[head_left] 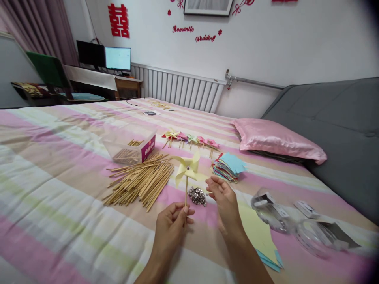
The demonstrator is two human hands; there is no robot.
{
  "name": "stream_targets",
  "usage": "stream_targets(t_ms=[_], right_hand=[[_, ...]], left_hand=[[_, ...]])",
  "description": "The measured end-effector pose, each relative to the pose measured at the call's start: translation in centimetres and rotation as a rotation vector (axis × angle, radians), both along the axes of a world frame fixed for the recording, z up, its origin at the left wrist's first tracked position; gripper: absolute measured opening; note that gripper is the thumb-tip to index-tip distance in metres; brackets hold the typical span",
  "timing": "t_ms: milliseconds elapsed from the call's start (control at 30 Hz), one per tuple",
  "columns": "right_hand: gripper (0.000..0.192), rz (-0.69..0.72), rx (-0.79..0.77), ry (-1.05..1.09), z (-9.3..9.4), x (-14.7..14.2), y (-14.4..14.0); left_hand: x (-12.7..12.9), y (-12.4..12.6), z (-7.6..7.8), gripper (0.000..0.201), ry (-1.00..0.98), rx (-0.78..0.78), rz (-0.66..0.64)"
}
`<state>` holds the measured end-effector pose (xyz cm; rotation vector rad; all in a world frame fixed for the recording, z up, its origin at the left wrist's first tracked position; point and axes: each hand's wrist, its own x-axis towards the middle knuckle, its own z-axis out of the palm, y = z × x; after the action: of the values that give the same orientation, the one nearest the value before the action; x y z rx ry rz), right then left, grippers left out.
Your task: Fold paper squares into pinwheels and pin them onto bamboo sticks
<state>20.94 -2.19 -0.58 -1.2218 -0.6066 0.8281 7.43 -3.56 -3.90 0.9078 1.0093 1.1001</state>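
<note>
A pale yellow paper pinwheel stands upright on a thin wooden stick, a small metal fastener at its middle. My left hand pinches the lower part of that stick. My right hand is beside the pinwheel's right blade, its fingers loosely bent and the fingertips close to the blade's tip; whether they touch is hard to tell. Behind the stick lies a small heap of shiny metal fasteners. To the left, a pile of wooden sticks spreads over the striped bedspread.
A clear plastic box holds more sticks. Several finished pinwheels lie in a row behind. Stacked coloured paper, yellow sheets and clear round containers lie right, a pink pillow beyond.
</note>
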Motion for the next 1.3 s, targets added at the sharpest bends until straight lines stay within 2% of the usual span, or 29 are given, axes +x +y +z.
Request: stream_targets(t_ms=[100, 267, 400, 500, 667, 1000, 1100, 1200, 1300], right_hand=[[0.04, 0.095, -0.021, -0.041, -0.2, -0.1, -0.1], [0.029, 0.475, -0.043, -0.228, -0.5, -0.3, -0.6], [0.024, 0.583, -0.114, -0.395, -0.6, -0.9, -1.1], [0.021, 0.628, -0.181, -0.436, -0.8, -1.6, -1.3], [0.017, 0.661, -0.212, -0.408, -1.3, -3.0, -1.4], [0.02, 0.631, -0.214, -0.362, -1.3, -5.4, -1.9], [0.023, 0.575, -0.193, -0.357, -1.2, -5.8, -2.0], [0.029, 0.479, -0.188, -0.339, -1.4, -5.4, -1.6], [0.035, 0.342, -0.179, -0.345, -1.8, -4.2, -0.5]], left_hand=[[0.0, 0.1, -0.3, 0.031, 0.003, 0.002, 0.03], [-0.5, 0.3, -0.1, 0.029, 0.01, 0.014, 0.109], [-0.9, 0.5, 0.2, 0.028, -0.018, 0.01, 0.2], [-1.1, 0.6, 0.3, 0.026, -0.058, 0.008, 0.239], [-1.1, 0.6, 0.4, 0.028, -0.151, -0.023, 0.205], [-2.5, 0.8, 1.4, 0.034, -0.14, -0.035, 0.23], [-3.1, 1.0, 0.8, 0.036, -0.12, -0.044, 0.201], [-3.6, 1.2, 0.0, 0.049, -0.061, -0.051, 0.196], [-3.8, 1.1, -0.5, 0.039, 0.079, 0.052, 0.155]])
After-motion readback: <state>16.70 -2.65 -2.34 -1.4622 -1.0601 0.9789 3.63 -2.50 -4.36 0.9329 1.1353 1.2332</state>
